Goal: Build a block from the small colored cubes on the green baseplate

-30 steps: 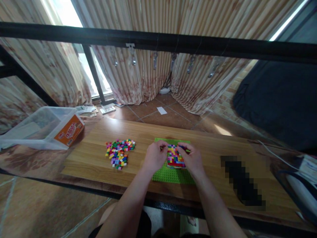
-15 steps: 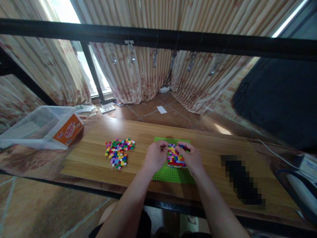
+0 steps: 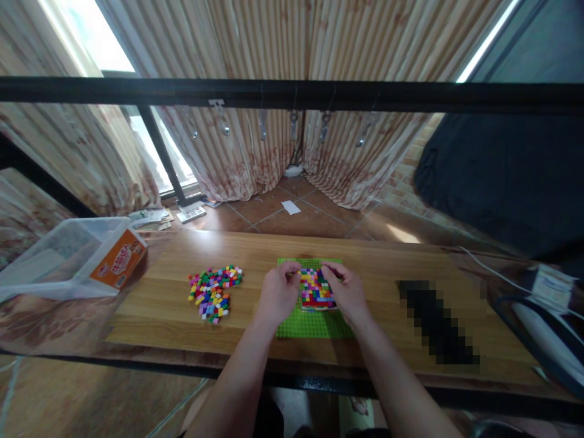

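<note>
A multicoloured block of toy bricks [image 3: 317,293] stands on a green studded baseplate [image 3: 310,327] in front of me. My left hand [image 3: 279,293] is at the block's back left corner, thumb and forefinger pinched together. A tiny yellow spot shows by those fingertips, too small to name. My right hand [image 3: 350,293] is closed at the back right, its thumb and forefinger close together over the block's upper edge. Whatever lies between the right fingertips is hidden. To the left, a loose pile of small coloured bricks [image 3: 214,293] lies on the wooden table [image 3: 155,304].
A clear plastic bin [image 3: 82,277] with an orange label sits beyond the table's left end. A dark pixelated shape [image 3: 438,322] lies on the table's right side. Across the view, above the far side, runs a black metal bar [image 3: 274,94]. A white cable [image 3: 493,267] trails at the right.
The camera view has tilted and shifted, so the scene sits lower and further left. Both hands stay at the brick block's back edge, with the right fingers shifted slightly.
</note>
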{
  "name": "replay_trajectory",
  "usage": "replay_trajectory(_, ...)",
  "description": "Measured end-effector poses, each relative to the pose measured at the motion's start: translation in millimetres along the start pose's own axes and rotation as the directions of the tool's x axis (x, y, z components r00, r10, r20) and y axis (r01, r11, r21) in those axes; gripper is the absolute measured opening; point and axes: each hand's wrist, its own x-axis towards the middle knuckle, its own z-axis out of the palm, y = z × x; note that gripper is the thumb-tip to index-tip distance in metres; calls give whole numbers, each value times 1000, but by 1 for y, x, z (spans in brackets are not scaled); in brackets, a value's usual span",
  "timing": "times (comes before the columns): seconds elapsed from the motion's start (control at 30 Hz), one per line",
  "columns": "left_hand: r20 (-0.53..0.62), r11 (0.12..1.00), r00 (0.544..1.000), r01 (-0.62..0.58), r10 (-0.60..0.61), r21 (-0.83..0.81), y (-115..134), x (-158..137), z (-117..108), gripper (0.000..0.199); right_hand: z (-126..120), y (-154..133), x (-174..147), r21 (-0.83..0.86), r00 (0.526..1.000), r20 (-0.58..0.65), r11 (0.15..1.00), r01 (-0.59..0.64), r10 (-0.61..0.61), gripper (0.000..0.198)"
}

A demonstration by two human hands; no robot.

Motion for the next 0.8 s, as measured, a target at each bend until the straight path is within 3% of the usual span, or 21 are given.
replay_trajectory(0.1,-6,998,1000,-13,13,-65,1,0,2,25,-6,-6,-2,-83,985,-39,983,165,-169,28)
replay_trajectory(0.27,-2,976,999,-45,45,-211,-1,1,7,27,-8,-20,-12,-143,921,49,909,390,-387,19)
replay_trajectory(0.5,74,937,996,-12,40,-349,2,-1,11,18,-4,-18,-17,-199,885,128,863,465,-447,17)
replay_trajectory(0.8,127,957,990,-26,66,-290,10,-2,7,14,-1,-24,-20,-241,881,143,848,473,-451,17)
